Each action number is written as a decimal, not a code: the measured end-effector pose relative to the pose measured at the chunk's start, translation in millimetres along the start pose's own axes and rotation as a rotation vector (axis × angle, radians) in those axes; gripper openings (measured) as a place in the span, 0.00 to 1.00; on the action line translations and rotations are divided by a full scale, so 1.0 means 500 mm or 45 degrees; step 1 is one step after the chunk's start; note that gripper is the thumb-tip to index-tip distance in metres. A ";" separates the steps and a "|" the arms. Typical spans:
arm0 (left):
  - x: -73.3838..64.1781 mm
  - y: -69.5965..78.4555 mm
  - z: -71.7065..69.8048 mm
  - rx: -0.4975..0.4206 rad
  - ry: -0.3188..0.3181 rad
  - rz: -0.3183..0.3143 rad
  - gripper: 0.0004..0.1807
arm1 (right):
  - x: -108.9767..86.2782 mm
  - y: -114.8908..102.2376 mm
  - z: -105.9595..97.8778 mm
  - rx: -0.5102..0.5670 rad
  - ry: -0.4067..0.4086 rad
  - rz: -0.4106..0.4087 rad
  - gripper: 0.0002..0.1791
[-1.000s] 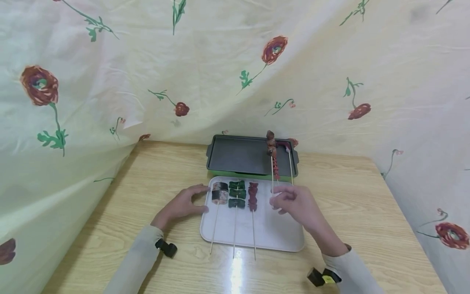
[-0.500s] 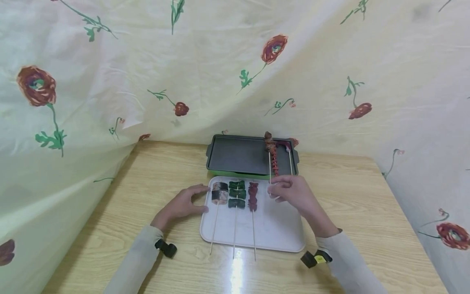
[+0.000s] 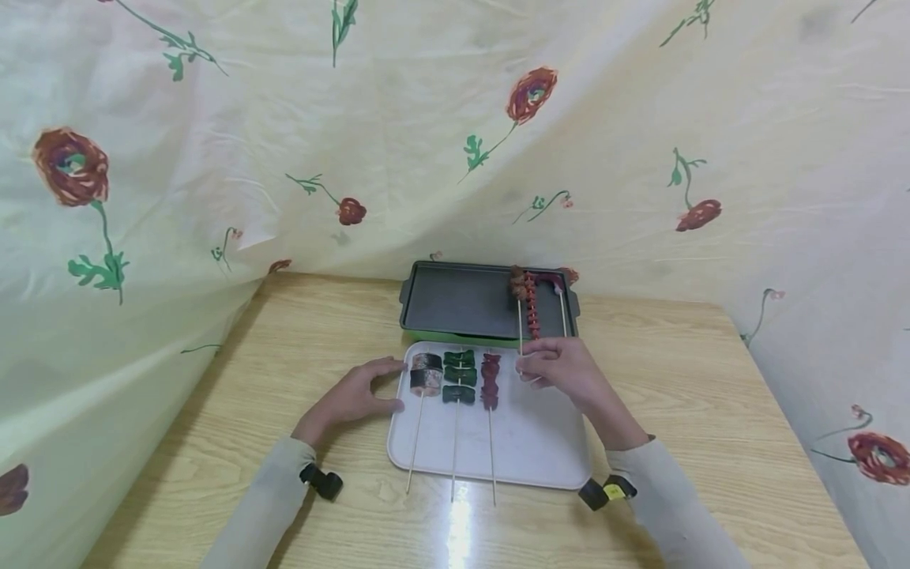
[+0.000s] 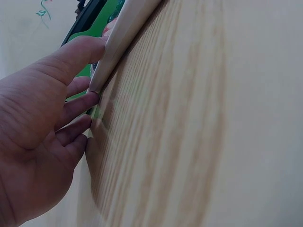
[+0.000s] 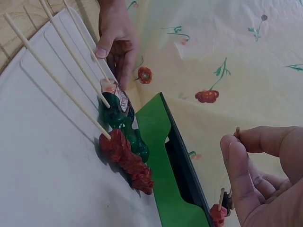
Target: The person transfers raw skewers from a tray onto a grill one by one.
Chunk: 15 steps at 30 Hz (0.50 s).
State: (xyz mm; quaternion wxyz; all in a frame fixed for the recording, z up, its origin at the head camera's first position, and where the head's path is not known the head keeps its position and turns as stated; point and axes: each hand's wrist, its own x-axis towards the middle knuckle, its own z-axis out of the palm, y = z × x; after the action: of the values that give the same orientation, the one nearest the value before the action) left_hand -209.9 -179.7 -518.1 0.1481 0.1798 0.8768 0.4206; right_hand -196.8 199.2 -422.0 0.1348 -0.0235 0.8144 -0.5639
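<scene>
My right hand [image 3: 569, 370] pinches the bare wooden stick of a skewer of brown meat chunks [image 3: 517, 284] between thumb and forefinger; in the right wrist view the stick's end [image 5: 238, 132] pokes out of the pinch. The meat overlaps the right part of a black griddle [image 3: 462, 300] with a green base. Beside it lie a skewer of small red pieces [image 3: 532, 307] and one with a dark purple curled piece [image 3: 549, 281]. On the left, my left hand [image 3: 359, 393] touches the white tray's [image 3: 533, 450] side with relaxed, spread thumb and fingers.
Three skewers lie on the tray: pale rolls with dark bands [image 3: 425, 374], folded green pieces [image 3: 458, 377] and red meat [image 3: 490, 381]. Their sticks stick out past the tray's front rim. A flowered cloth [image 3: 398, 142] hangs behind the wooden table [image 3: 682, 379].
My right hand has moved slightly forward and left, and the brown meat skewer has come down over the griddle, beside the red skewer. My left hand has stayed at the tray.
</scene>
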 end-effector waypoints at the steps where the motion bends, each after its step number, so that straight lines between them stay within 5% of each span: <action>1: 0.000 0.000 0.000 -0.001 0.000 0.000 0.39 | 0.000 0.000 0.000 0.006 -0.003 0.000 0.21; 15: -0.002 -0.002 0.001 0.004 0.002 0.010 0.39 | 0.011 0.008 -0.001 0.022 -0.016 0.031 0.21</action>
State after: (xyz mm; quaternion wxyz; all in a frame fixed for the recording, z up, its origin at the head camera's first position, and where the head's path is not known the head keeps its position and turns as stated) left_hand -209.2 -180.3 -518.8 0.1457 0.1830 0.8769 0.4199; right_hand -201.8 200.1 -426.6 0.1470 -0.0160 0.8090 -0.5690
